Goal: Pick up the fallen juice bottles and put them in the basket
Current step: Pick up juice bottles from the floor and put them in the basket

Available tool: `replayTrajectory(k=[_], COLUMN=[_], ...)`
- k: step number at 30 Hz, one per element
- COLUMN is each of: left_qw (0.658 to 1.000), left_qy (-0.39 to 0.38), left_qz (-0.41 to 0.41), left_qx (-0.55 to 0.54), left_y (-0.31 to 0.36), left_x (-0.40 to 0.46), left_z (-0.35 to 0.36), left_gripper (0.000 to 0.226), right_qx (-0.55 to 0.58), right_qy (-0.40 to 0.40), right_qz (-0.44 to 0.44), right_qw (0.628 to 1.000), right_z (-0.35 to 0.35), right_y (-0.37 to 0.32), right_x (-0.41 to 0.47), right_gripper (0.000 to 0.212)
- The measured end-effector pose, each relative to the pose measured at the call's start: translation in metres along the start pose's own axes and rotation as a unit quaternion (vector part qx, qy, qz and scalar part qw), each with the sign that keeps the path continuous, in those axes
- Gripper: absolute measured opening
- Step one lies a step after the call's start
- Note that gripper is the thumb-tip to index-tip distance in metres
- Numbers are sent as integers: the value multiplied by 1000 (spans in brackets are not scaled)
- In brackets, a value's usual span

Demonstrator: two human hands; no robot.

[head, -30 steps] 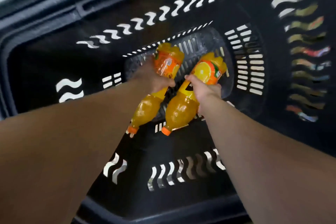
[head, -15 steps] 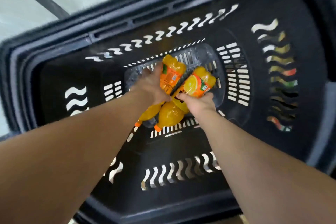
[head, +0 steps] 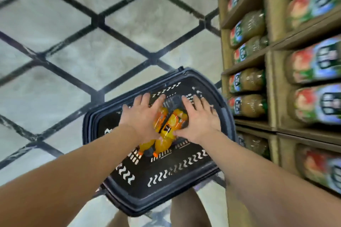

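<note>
Two orange juice bottles (head: pixel 167 131) with orange caps lie side by side on the bottom of a black slotted plastic basket (head: pixel 166 180) that stands on the floor. My left hand (head: pixel 143 116) hovers above the left bottle with its fingers spread and holds nothing. My right hand (head: pixel 198 120) is above the right bottle, also with fingers spread and empty. Both hands are above the basket and partly hide the bottles' upper ends.
A wooden shelf unit (head: pixel 269 72) packed with rows of labelled bottles (head: pixel 247 27) stands close on the right, beside the basket. Pale floor tiles with dark grout lines (head: pixel 96 22) spread to the left and behind. My legs show below the basket.
Both hands have let go of the bottles and risen out of the basket with fingers spread. The view has pulled back, showing the whole basket, floor and shelves.
</note>
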State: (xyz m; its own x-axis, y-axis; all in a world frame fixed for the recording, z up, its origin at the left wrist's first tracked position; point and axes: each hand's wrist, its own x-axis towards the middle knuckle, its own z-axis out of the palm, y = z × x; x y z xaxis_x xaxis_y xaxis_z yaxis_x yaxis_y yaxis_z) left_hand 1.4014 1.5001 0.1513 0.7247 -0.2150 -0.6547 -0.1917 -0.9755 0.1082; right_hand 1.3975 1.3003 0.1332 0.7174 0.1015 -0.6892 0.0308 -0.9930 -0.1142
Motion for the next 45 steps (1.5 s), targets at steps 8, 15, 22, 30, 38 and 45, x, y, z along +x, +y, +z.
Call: replayTrajectory(k=[8, 15, 22, 30, 38, 45], left_qw=[994, 972, 948, 927, 914, 906], left_qy=[76, 176, 210, 224, 231, 221], left_qz=[57, 127, 206, 266, 305, 330], left_qx=[60, 93, 123, 138, 137, 144], left_y=[10, 51, 104, 166, 238, 318], left_x=[-138, -280, -401, -503, -571, -634], left_z=[-168, -314, -408, -442, -426, -373], left_gripper=[135, 128, 133, 132, 131, 131], right_qx=[10, 118, 121, 100, 110, 128], right_qy=[108, 175, 242, 294, 302, 317], right_qz=[66, 143, 203, 225, 240, 266], right_qw=[992, 967, 941, 924, 916, 902], right_z=[-153, -265, -329, -350, -324, -257], right_y=[-6, -29, -16, 2, 31, 77], right_x=[-171, -369, -534, -655, -750, -841], right_gripper=[128, 142, 137, 133, 132, 134])
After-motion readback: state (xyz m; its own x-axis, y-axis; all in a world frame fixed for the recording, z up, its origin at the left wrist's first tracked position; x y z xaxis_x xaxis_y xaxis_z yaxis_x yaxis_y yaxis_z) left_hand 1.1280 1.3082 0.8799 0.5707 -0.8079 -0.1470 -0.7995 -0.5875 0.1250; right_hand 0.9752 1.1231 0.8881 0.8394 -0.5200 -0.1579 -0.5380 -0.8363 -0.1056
